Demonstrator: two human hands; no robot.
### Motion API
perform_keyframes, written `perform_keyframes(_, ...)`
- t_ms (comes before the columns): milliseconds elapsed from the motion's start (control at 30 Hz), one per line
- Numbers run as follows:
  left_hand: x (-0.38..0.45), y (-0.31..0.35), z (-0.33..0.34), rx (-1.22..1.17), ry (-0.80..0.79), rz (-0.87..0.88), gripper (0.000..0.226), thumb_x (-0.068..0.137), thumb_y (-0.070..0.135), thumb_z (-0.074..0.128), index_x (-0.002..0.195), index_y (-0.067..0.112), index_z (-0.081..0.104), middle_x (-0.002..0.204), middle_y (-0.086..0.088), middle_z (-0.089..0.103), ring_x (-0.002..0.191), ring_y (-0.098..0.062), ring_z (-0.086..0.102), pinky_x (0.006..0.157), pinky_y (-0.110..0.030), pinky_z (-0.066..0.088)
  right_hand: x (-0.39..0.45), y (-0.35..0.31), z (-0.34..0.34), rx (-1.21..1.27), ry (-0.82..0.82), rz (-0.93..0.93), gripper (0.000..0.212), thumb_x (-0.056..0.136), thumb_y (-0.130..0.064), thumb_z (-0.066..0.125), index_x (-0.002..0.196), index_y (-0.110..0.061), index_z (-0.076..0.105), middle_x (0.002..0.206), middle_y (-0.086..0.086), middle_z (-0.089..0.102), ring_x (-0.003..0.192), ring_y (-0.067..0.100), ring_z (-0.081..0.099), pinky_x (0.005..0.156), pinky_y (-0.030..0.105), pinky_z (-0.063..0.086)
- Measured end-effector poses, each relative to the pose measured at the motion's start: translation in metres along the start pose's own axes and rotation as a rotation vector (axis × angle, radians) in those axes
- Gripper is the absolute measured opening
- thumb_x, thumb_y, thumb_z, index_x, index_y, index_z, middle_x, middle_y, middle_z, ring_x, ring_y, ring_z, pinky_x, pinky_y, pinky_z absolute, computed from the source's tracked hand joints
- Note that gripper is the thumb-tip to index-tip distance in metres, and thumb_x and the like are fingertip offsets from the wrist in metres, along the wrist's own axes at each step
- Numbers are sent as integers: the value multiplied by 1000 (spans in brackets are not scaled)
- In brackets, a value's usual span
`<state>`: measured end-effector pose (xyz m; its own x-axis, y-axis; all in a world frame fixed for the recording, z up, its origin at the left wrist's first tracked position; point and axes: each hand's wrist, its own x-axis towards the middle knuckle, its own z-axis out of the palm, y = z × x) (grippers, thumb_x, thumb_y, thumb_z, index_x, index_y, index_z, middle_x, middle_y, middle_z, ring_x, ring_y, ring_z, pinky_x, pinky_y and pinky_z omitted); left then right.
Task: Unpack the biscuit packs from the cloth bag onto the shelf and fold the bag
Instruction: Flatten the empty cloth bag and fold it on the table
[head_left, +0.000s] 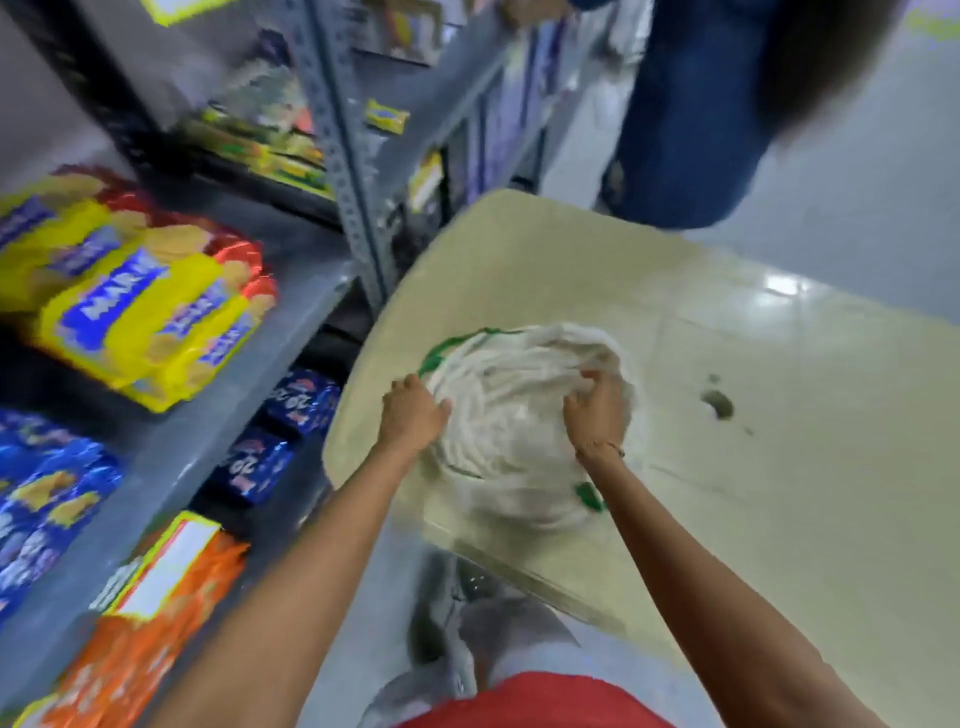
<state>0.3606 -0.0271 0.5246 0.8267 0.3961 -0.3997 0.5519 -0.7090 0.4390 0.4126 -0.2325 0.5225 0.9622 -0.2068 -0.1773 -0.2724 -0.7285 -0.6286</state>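
A white cloth bag (519, 410) with green trim lies bunched on a cream table (779, 467) in front of me. My left hand (413, 413) grips the bag's left edge. My right hand (597, 405) clutches the crumpled cloth near the bag's right side. Yellow and blue biscuit packs (140, 306) lie stacked on the grey shelf (270, 332) to the left. The picture is motion-blurred, so what is inside the bag cannot be made out.
Lower shelves hold dark blue packs (280, 431), blue packs (47, 499) and an orange box (150, 613). A perforated metal upright (343, 171) stands by the table's left corner. Another person in blue trousers (691, 119) stands beyond the table. A small hole (718, 404) marks the tabletop.
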Motion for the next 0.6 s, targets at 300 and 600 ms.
perform_keyframes(300,28,30,38,105,87,-111,73,89,50,52,139,0,32,144,-20,38,133,-35,36,108,-44,30,19,62,-39,175,-366,582,63,78,-33,70,126,-1,47,128,20,55,114,39,54,94,46,49)
perform_keyframes(600,67,45,35,-72,-15,-76,86,79,46,71,135,-8,34,137,-26,47,123,-39,50,95,-40,44,28,81,-46,588,-299,567,54,82,-25,66,126,-1,46,114,12,58,101,30,58,83,40,51)
